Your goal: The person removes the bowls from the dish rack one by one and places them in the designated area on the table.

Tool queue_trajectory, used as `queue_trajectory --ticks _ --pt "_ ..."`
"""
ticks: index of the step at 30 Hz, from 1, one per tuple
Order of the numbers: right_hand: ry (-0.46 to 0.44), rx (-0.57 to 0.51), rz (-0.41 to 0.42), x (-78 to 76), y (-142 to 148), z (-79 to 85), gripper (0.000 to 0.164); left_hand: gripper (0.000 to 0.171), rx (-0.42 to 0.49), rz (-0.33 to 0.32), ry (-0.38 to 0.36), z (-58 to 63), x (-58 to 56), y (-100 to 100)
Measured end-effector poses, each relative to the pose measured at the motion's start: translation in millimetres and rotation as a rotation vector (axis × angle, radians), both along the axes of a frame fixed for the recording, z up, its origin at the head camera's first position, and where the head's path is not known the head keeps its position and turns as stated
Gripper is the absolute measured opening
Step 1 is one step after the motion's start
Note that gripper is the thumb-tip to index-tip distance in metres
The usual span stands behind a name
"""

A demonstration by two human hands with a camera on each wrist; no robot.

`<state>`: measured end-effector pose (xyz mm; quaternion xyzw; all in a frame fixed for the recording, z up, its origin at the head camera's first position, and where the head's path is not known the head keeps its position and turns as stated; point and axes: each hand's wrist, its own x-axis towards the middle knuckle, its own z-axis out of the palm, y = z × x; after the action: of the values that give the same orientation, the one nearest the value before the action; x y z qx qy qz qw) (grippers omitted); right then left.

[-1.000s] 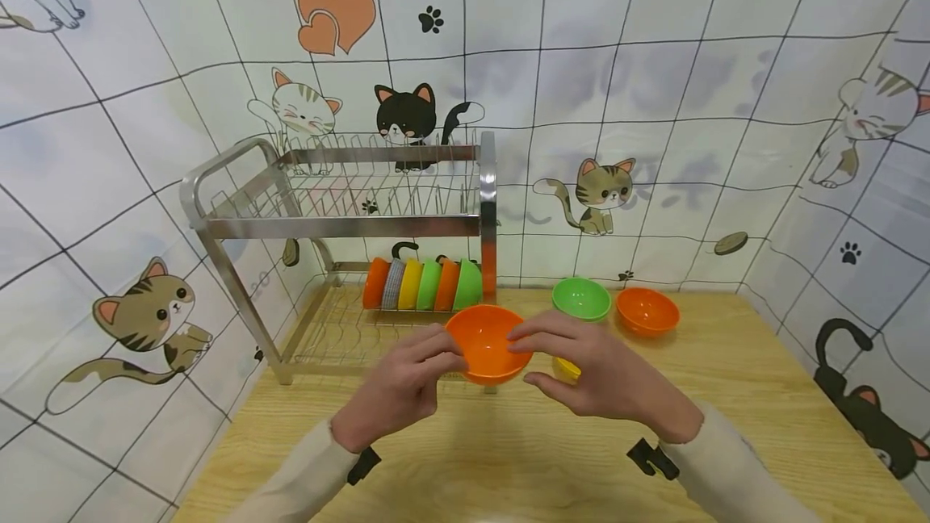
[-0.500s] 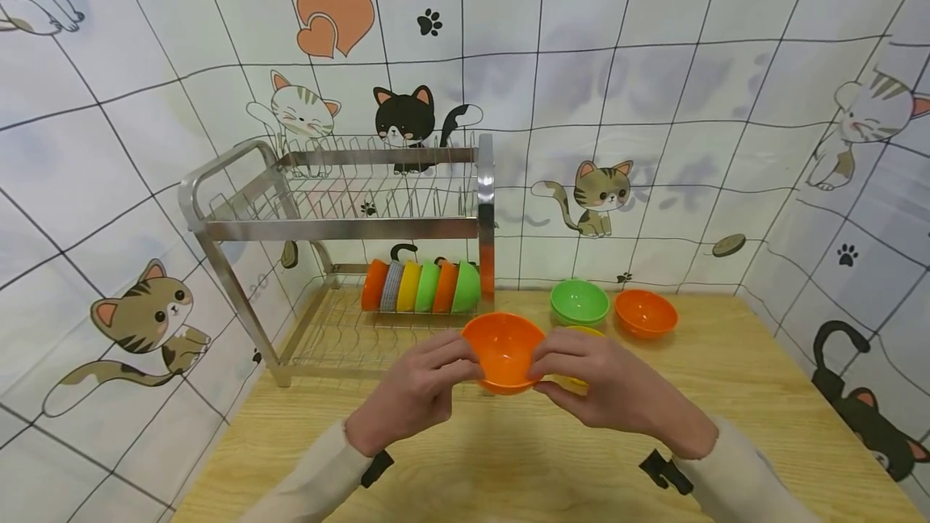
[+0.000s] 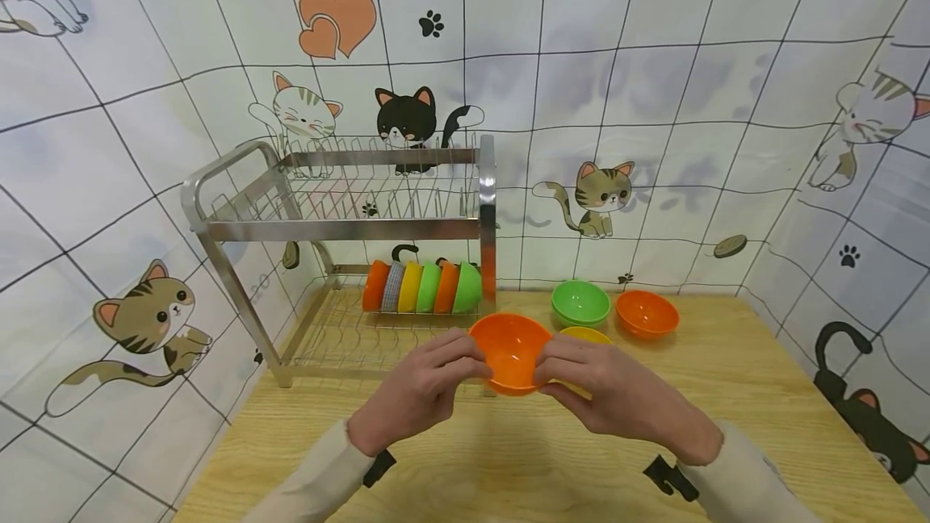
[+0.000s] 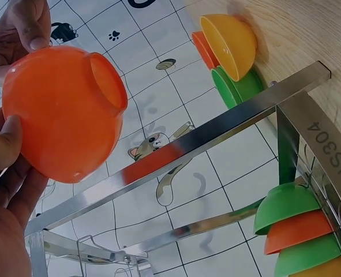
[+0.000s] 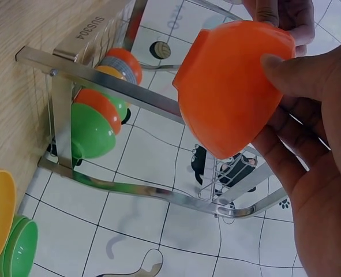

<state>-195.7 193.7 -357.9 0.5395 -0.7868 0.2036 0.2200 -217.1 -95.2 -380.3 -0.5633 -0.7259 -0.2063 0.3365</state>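
An orange bowl (image 3: 510,352) is held up above the table, its inside facing the head camera. My left hand (image 3: 423,382) pinches its left rim, thumb on the outer wall and fingers at the edge. On the other side my right hand (image 3: 612,386) pinches the right rim the same way. The left wrist view shows the orange bowl (image 4: 66,112) from outside with its foot ring. Behind the right hand sits a yellow bowl (image 3: 585,335), partly hidden. Green bowls (image 3: 580,302), one inside another, and another orange bowl (image 3: 647,314) stand farther back.
A two-tier steel dish rack (image 3: 341,229) stands at the left. On its lower tier a row of several bowls (image 3: 421,287) leans on edge, orange, grey-patterned, yellow and green. A tiled-pattern wall (image 3: 654,103) with cat drawings closes off the back of the wooden table (image 3: 465,466).
Both hands and the orange bowl have moved right and slightly nearer. The right fingers, earlier loose at the bowl's edge, now pinch the rim. The yellow bowl shows more.
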Motion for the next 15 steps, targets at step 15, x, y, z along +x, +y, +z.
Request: queue_trajectory --ticks 15 --pt "0.002 0.037 -0.049 0.4 11 3.7 0.021 0.044 0.187 -0.06 -0.172 0.7 -9.4 2"
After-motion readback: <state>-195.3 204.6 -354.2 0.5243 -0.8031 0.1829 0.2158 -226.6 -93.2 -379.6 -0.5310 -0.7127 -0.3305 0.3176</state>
